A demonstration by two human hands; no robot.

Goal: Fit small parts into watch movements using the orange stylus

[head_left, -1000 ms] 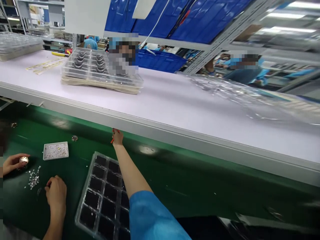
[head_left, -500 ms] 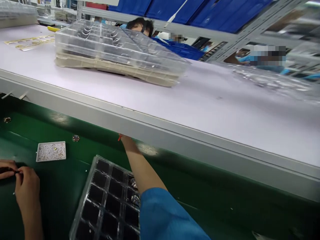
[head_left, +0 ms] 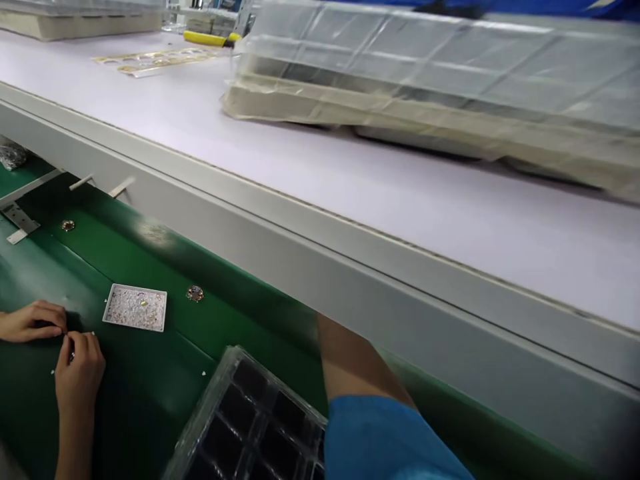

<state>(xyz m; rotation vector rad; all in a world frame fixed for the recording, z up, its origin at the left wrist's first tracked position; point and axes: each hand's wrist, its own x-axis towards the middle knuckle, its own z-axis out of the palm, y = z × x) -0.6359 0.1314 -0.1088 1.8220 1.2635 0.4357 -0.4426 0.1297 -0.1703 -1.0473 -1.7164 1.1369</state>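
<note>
At the left, a co-worker's near hand (head_left: pixel 83 367) and far hand (head_left: pixel 37 321) meet at the fingertips above the green worktop (head_left: pixel 145 380); what lies between them is too small to make out. To their right sits a shallow white box (head_left: pixel 133 327) full of tiny pale pieces, then a round shiny part (head_left: pixel 195 293), lying flat near it.

Next comes the clear tray (head_left: pixel 213 400) with dark square compartments, resting on the worktop just left of the wearer's blue sleeve (head_left: pixel 385 440). Its far corner points up towards the shelf (head_left: pixel 350 200), and its left edge slants down to the lower left. The sleeve and the bottom of the view cut it off, so its long axis cannot be settled.

Furthest right, the wearer's bare forearm (head_left: pixel 355 367) passes under the shelf's front edge, which hides the hand: how far open it is, or what it holds, I cannot tell. The other hand is out of view. The step in hand looks like a reach beneath the shelf; the next move probably calls for drawing back low, clear of that edge and the tray.
</note>
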